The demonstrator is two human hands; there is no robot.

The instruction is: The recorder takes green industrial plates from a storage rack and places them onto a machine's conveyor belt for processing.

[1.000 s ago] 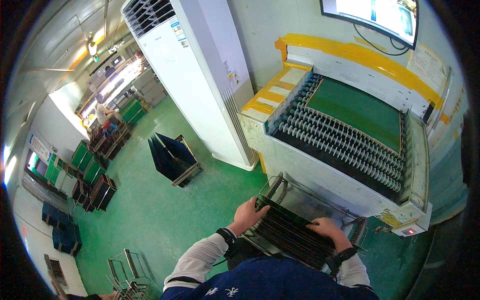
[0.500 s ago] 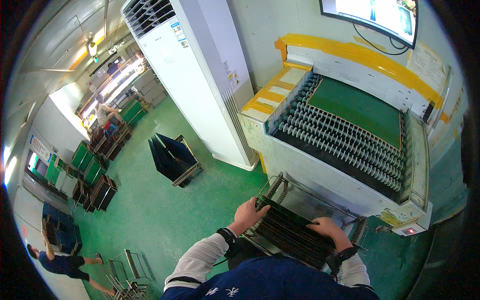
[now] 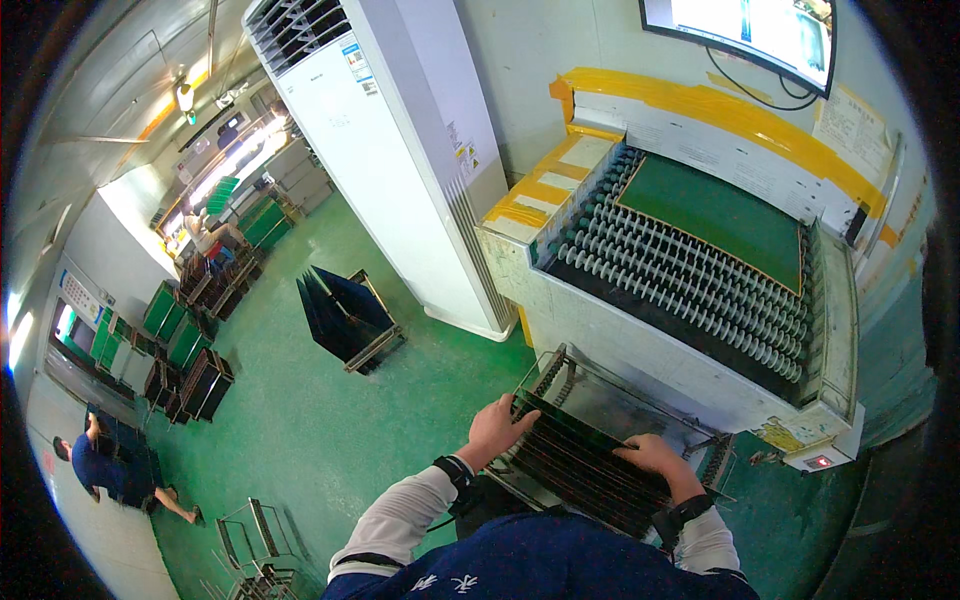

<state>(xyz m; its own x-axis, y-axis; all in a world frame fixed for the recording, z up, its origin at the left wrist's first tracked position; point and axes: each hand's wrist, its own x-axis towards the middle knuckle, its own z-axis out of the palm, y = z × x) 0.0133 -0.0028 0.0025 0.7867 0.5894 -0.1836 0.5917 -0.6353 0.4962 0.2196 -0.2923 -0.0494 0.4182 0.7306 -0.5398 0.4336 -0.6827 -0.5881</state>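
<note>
Close in front of me a metal rack holds several thin dark panels standing side by side on edge. My left hand is closed on the upper left corner of the far green panel, with the thumb on the near side. Near its right end, my right hand grips the same panel's top edge, its fingertips partly hidden behind it. Beyond the rack, a large green board lies flat on the rows of white rollers of a conveyor machine.
The machine's pale side wall rises just past the rack. A tall white air conditioner stands left of it. On the green floor are a rack of dark boards and a bare metal rack. A screen hangs upper right.
My hands and the panels stay put. The board on the rollers has shifted very slightly. At far left, one person has bent toward a dark rack; a farther person now holds up a green board.
</note>
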